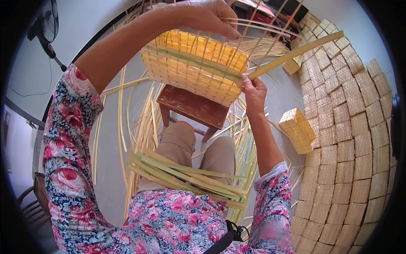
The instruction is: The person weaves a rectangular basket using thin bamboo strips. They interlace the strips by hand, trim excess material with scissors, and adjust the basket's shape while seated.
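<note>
A yellow woven basket [190,78] with thin upright stakes rests on a small dark red wooden stool [192,103] in front of my knees. Around its near side runs a wider green-yellow bamboo strip [300,51], whose free end sticks out past the right corner. My right hand [255,91] pinches this strip at that corner, thumb on top. Over the basket's far side reaches my left hand [207,17], its fingers bent together among the stakes and pale thin strips [268,27]. What lies between those fingers I cannot make out.
Several bamboo strips [190,175] lie across my lap, and more litter the floor [139,127]. Stacked woven baskets [334,139] line the right wall. A single basket [297,131] stands on the floor right of my knees. A black fan [45,36] is at the upper left.
</note>
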`<action>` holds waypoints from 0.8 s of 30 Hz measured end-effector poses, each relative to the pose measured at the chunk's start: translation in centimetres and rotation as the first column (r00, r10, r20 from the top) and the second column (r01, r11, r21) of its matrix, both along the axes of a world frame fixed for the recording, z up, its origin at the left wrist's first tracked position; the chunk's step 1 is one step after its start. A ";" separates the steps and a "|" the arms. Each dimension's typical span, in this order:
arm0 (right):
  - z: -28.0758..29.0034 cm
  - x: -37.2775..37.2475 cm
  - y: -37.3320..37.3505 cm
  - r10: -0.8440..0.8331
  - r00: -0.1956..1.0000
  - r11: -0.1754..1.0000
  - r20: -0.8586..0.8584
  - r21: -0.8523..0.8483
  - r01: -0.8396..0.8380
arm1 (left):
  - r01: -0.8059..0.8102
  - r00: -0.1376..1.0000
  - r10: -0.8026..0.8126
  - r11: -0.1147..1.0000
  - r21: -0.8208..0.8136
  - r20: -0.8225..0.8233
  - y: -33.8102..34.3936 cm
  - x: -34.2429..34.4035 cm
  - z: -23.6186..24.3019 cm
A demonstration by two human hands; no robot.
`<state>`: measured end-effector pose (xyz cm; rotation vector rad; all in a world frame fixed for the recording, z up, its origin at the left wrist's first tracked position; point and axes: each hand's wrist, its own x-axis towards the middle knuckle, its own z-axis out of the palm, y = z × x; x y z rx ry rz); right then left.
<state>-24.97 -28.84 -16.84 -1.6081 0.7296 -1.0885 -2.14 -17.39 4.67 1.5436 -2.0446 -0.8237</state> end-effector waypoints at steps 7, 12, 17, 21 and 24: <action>0.0 0.0 0.4 0.014 1.000 1.000 0.015 -0.001 -0.014 | -0.057 0.998 0.059 0.983 -0.176 0.002 -1.1 -4.0 -3.0; 2.8 -2.6 1.1 -0.076 0.996 0.978 0.045 -0.189 0.084 | 0.218 0.923 0.052 0.746 -0.629 0.382 1.0 -3.8 -4.7; 7.1 -2.9 4.1 -0.037 0.997 0.862 -0.072 -0.507 -0.004 | 0.371 0.792 0.189 0.605 -0.704 0.580 2.8 -3.3 -10.0; 10.4 -0.9 5.1 -0.098 0.882 0.565 -0.462 -0.755 -0.332 | 0.238 0.831 0.234 0.671 -0.702 0.505 4.4 -4.1 -12.2; 11.8 0.6 4.6 -0.269 0.748 0.467 -0.606 -0.761 -0.449 | 0.276 0.833 0.211 0.643 -0.714 0.512 4.4 -4.5 -12.1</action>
